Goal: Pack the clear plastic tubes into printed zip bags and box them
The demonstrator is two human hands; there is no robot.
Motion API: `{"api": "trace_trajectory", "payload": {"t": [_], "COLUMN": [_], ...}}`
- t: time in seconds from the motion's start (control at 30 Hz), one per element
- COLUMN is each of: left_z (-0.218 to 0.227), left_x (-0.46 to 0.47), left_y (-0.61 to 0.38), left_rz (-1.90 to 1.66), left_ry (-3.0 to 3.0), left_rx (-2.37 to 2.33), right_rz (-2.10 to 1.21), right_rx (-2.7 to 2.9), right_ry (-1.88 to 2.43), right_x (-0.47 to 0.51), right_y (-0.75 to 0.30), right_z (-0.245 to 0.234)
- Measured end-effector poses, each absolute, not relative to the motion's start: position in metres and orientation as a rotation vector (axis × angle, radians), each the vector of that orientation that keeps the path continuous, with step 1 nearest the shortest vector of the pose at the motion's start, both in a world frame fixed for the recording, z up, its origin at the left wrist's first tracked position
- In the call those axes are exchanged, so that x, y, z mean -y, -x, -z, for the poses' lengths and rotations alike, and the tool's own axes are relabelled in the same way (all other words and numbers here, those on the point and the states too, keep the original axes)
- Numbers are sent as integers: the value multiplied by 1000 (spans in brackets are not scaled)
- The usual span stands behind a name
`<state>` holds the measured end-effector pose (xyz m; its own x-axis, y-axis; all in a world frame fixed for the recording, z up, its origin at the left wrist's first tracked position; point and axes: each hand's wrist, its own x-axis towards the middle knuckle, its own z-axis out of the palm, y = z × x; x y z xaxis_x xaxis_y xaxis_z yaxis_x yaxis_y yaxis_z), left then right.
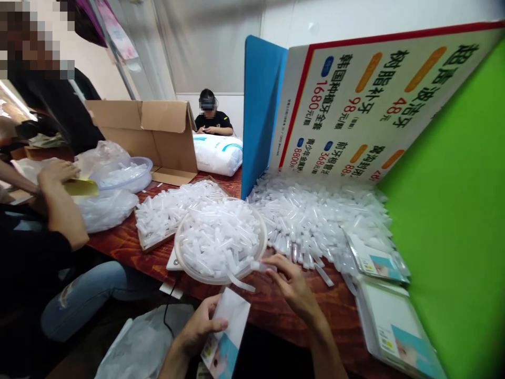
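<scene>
My left hand [203, 322] is closed around a flat printed packet [231, 321], white above with a teal picture below, held tilted in front of the table edge. Between the thumb and fingers of my right hand [294, 284] is a small translucent plastic tube [258, 266], at the right rim of a round tub [182, 260]. The tub is heaped with many similar white tubes [221, 231]. One longer clear strip [241, 283] hangs over its front rim.
Loose tubes [307, 216] pile against a printed board [339, 105]. Stacked packets [398, 321] lie at right by a green panel [450, 210]. A shallow carton [150, 242] of tubes, an open cardboard box [165, 142] and plastic bags [106, 208] stand left. Co-workers sit left and behind.
</scene>
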<state>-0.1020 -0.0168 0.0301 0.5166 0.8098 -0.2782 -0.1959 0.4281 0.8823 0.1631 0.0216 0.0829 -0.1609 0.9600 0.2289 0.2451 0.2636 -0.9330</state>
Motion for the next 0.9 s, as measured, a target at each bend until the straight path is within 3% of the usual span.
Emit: {"api": "trace_trajectory", "payload": {"t": [0.17,0.4,0.63,0.9], "left_z": [-36,-44,-31,-18], "left_x": [0,-3,7,0], "left_y": [75,47,26,10], "left_rz": [-508,-328,-404,-464], "left_ry": [-988,-975,-890,-1141], "left_rx": [-702,-713,-851,-956], "right_rz": [-1249,-1473,-1365,-1498], "right_rx": [1498,938,994,895], "right_ry": [1051,1094,1170,976], "right_x": [22,38,41,63], "right_y": [-185,-195,-174,-184], "right_z": [-64,-34,-9,-14]}}
